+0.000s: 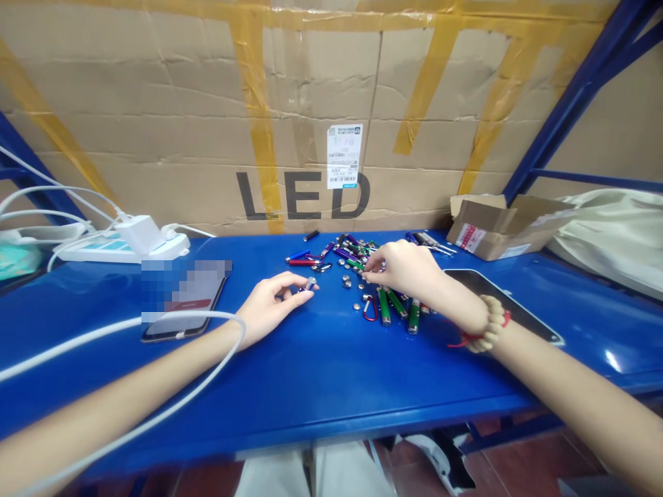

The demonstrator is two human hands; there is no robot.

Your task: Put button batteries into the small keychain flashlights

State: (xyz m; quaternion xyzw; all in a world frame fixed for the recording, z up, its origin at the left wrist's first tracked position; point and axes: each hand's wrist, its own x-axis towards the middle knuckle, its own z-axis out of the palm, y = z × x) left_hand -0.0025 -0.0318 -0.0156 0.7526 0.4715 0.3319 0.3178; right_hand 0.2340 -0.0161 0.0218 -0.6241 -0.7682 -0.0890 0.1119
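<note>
My left hand point(270, 304) rests on the blue table point(321, 373) and pinches a small silver and purple cylinder part point(309, 284) between thumb and fingertips. My right hand point(407, 267) lies curled over a pile of small keychain flashlights point(357, 257) in purple, green, blue and red, with its fingertips pinched on something small at the pile's near edge. Several button cell batteries point(357, 290) lie scattered between the two hands. Green flashlights point(396, 307) and a red carabiner clip point(369, 308) lie just below my right wrist, which wears a bead bracelet.
A phone point(181, 304) lies left of my left hand, with a white cable point(155, 407) looping over my forearm. A white power strip with a charger point(129, 243) sits far left. A dark phone or tablet point(510, 304) and a torn cardboard box point(497, 231) are right. A cardboard wall marked LED stands behind.
</note>
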